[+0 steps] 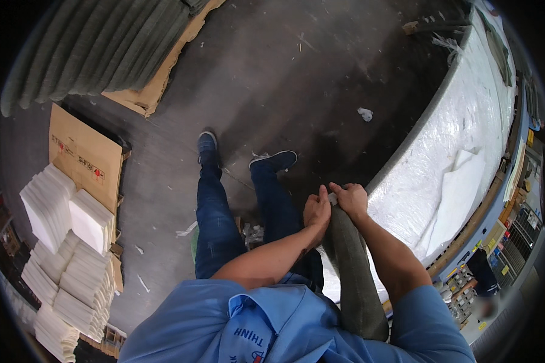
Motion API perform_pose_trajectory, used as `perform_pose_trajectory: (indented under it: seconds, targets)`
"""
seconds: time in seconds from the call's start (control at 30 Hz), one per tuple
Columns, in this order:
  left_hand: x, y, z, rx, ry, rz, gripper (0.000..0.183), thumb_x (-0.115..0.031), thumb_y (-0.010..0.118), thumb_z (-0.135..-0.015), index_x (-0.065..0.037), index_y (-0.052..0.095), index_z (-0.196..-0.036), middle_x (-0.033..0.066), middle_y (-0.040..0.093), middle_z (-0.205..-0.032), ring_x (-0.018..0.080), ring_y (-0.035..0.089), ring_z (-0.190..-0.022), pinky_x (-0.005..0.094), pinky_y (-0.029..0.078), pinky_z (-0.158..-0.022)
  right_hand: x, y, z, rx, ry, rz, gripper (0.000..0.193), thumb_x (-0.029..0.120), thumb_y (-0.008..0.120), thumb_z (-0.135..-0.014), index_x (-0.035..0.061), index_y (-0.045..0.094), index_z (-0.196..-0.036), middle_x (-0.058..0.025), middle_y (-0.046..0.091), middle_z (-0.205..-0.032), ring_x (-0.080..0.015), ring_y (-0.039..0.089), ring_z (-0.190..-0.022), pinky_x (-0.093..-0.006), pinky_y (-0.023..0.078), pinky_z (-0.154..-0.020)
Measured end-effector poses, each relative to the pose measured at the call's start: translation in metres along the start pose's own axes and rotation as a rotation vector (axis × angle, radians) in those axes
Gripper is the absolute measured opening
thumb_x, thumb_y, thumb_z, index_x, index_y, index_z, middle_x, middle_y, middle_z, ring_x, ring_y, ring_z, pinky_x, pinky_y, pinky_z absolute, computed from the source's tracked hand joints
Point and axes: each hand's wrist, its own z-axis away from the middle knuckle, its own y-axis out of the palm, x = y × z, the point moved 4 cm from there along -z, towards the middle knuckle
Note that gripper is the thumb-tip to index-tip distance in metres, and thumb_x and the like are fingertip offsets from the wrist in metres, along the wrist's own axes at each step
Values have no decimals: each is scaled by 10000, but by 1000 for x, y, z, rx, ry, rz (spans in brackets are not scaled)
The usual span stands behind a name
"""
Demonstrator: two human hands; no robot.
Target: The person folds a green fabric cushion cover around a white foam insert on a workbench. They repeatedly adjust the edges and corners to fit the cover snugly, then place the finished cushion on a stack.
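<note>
A long grey-green fabric-covered cushion (pixel 354 275) stands on end close to my body, its narrow tip pointing away from me. At that tip my left hand (pixel 317 210) pinches the fabric from the left side, its fingers closed. My right hand (pixel 350 199) grips the same end from the right, with thumb and fingers bent around it. Between the two hands a small pale grey piece (pixel 333 198) shows; its kind is too small to make out. The cushion's lower end is partly hidden by my right sleeve.
On my right is a large plastic-wrapped surface (pixel 399 196) with a white cloth piece (pixel 457 196) on it. Stacked white foam pieces (pixel 72 278) and a cardboard sheet (pixel 85 151) stand left. Grey cushions (pixel 103 48) fill the far left. A person (pixel 483 275) is at far right.
</note>
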Motion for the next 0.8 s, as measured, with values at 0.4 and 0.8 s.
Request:
perform_pose_trajectory:
  seconds: [0.4, 0.8]
  targets:
    - [10, 5, -26, -113, -125, 30, 673, -554, 426, -1041, 47, 728, -1082, 278, 704, -1163, 455, 646, -1138, 493, 476, -975, 6, 20, -23, -140, -104, -50, 230, 257, 644, -845, 49, 744, -848, -247, 711, -872, -448, 697, -893, -512, 558, -822]
    - [5, 9, -37, -149, 38, -241, 705, -548, 492, -1036, 105, 742, -954, 320, 714, -1048, 459, 673, -1081, 490, 495, -926, 0, 17, -13, -130, -139, -103, 231, 250, 630, -849, 63, 764, -869, -242, 730, -927, -429, 711, -934, -507, 565, -866]
